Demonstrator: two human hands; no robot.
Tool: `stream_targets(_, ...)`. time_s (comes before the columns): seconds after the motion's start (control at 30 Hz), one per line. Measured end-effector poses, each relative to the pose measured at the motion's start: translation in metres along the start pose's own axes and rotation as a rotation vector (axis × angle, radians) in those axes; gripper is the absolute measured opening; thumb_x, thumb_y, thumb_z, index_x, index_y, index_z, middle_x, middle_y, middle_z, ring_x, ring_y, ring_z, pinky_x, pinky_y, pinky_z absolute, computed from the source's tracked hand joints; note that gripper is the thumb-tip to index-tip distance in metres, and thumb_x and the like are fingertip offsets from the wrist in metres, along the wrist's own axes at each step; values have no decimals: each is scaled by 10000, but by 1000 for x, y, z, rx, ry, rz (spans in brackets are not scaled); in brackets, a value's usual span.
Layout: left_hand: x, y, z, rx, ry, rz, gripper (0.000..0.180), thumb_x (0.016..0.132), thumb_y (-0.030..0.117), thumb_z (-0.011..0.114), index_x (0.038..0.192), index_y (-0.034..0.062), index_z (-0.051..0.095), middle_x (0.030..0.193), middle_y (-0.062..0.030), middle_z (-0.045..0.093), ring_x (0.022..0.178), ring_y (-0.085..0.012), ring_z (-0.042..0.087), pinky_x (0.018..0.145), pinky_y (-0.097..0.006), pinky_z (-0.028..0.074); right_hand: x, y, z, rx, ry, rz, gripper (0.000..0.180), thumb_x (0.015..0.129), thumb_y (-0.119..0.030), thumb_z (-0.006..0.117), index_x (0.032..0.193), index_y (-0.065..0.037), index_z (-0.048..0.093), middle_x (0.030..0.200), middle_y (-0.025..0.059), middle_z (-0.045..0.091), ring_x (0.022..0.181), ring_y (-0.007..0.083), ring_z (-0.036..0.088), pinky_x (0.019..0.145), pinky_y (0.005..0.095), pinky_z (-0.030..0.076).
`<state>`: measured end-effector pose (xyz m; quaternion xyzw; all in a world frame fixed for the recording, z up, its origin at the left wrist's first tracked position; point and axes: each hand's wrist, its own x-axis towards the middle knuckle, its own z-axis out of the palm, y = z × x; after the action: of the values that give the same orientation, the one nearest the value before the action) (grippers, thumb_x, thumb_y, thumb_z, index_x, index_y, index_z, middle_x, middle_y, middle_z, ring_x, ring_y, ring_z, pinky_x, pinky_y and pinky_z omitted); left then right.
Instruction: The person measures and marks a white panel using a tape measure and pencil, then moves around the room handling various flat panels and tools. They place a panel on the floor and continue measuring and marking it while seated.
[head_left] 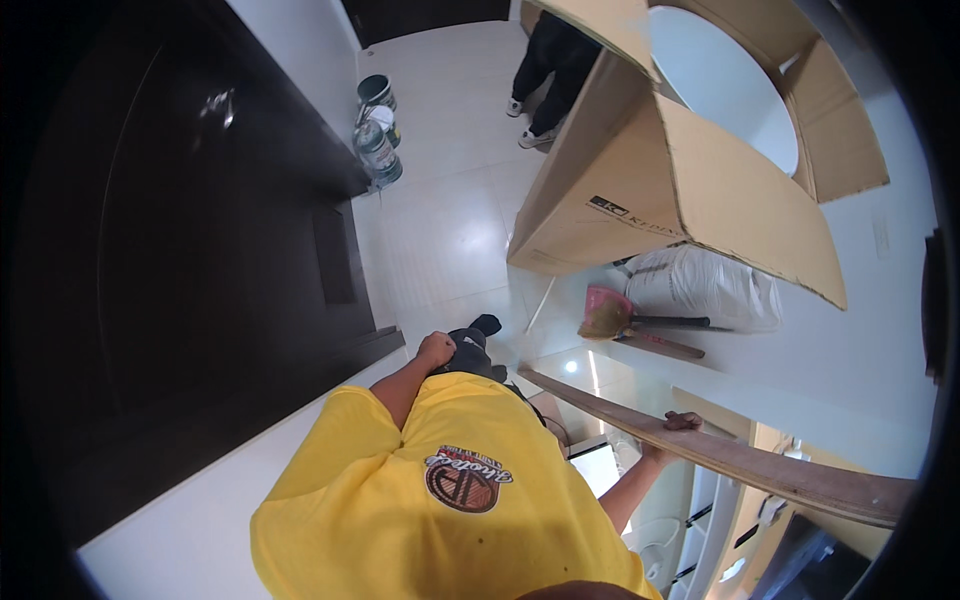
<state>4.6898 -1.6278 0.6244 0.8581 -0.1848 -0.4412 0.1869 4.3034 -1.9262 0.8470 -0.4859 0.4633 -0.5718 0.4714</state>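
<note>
My right hand (684,421) is wrapped round the edge of a long, thin wooden board (760,462). The board slants from beside my legs toward the lower right, and its far end runs out near the picture's rim. At my left thigh, against the dark trousers (462,358), my left hand (437,349) hangs with its fingers curled in. Whatever those fingers hold, if anything, is hidden. I wear a yellow shirt (400,480), and a dark shoe (487,324) shows past my leg.
Ahead right stands a tall open cardboard box (600,190) with a white curved object (725,85) inside. A person's legs (550,70) show behind it. A broom (608,322), pink dustpan (600,298) and white sack (700,285) lie by the wall. Bottles (378,155) and a bucket (376,90) stand left, near a dark door (200,250).
</note>
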Motion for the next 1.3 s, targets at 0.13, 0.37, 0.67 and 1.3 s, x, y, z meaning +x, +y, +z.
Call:
stream_targets(0.13, -7, 4, 10, 11, 21, 13, 234, 821, 275, 638, 939, 132, 781, 994, -141, 736, 950, -316, 700, 867, -402, 546, -3, -5, 8, -59, -39, -56, 274, 928, -370, 563, 899, -99, 538, 590, -9, 452, 556, 118, 466, 664, 320, 482)
stream_targets(0.37, -5, 6, 14, 7, -113, 34, 321, 844, 307, 610, 1036, 95, 756, 1105, -183, 708, 1058, -360, 665, 940, -443, 516, -16, -2, -8, -175, -54, -149, 262, 946, -363, 528, 927, -102, 532, 603, -26, 417, 557, 114, 444, 668, 298, 474)
stream_targets(0.67, 12, 46, 26, 460, -365, 350, 455, 880, 494, 606, 1072, 109, 755, 1115, -169, 713, 1048, -350, 666, 930, -436, 515, -44, 14, -84, 178, -20, -306, 327, 967, -374, 501, 938, -50, 535, 579, 39, 469, 546, 159, 525, 611, 286, 501)
stream_targets(1.3, 84, 147, 56, 730, -490, 629, 367, 873, 404, 632, 950, 71, 766, 873, -149, 737, 801, -299, 704, 774, -407, 538, -184, 5, -115, 193, 636, -325, 441, 915, -430, 585, 904, 8, 534, 652, 120, 567, 572, 192, 562, 648, 324, 502)
